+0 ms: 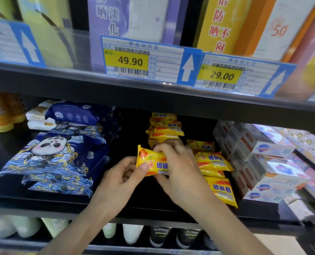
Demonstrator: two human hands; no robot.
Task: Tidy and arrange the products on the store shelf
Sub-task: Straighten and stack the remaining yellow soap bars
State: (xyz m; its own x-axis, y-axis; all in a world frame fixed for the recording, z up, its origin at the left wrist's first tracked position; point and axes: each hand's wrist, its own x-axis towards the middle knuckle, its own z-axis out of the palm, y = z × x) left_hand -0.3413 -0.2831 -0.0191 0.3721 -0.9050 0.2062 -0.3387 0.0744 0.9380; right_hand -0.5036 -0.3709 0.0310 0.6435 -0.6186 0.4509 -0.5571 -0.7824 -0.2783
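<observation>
Black store shelf (42, 197) holds blue panda packs (48, 157) on the left and white soap boxes (269, 162) on the right. Both hands hold one yellow soap pack (153, 162) above the shelf's middle. The left hand (119, 181) pinches its left end. The right hand (178, 172) wraps its right half and hides it. More yellow packs (215, 162) are partly hidden behind. Top boxes are cut off.

Lying bare between the panda packs (49, 159) and soap stacks (215, 173), running to the shelf's (42, 205) front edge. Hanging low overhead, the upper shelf (79, 85). Crowding the right end, white boxes (267, 162).
</observation>
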